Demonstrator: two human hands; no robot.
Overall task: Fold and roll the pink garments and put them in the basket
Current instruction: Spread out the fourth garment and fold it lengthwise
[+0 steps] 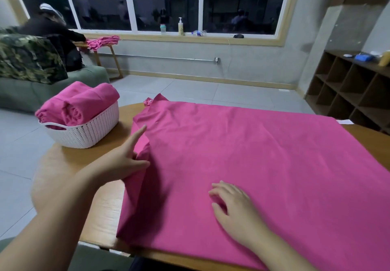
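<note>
One white basket [84, 132] sits on the table [67, 161], left of the spread pink garment [263, 165], and holds two rolled pink garments [84, 103]. Left hand [124, 161]: index finger extended, thumb and remaining fingers pinching the garment's left edge. Right hand [234, 205]: palm down on the garment's near part, fingers loosely spread.

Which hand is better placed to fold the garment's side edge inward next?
Left. The left hand already pinches the raised side edge of the pink garment, while the right hand rests flat mid-cloth, likely better for anchoring it.
</note>
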